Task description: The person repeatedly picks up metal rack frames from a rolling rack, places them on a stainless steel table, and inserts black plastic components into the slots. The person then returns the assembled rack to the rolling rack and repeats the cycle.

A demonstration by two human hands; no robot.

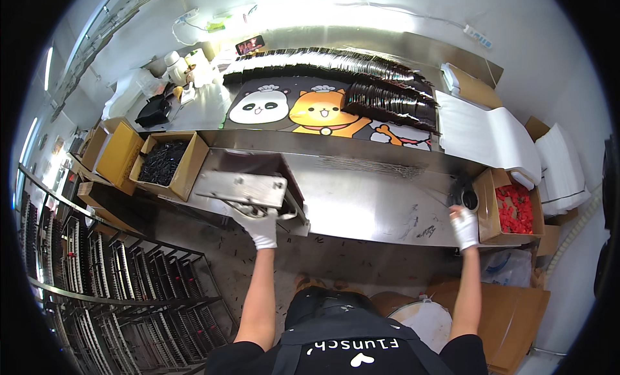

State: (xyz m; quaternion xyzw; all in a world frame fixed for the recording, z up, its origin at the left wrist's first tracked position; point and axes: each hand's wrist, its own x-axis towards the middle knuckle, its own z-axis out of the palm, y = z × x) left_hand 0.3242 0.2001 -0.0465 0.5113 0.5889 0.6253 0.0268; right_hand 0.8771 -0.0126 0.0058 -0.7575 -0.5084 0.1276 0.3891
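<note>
Metal plate [248, 187] just beyond L hand [259, 229] should be kept steady; L grip can't be told, fingers part-hidden; R hand [464, 229] ditto, near black roll [460, 194].

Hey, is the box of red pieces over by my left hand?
No, the box of red pieces stands near your right hand, on the right side of the view.
</note>
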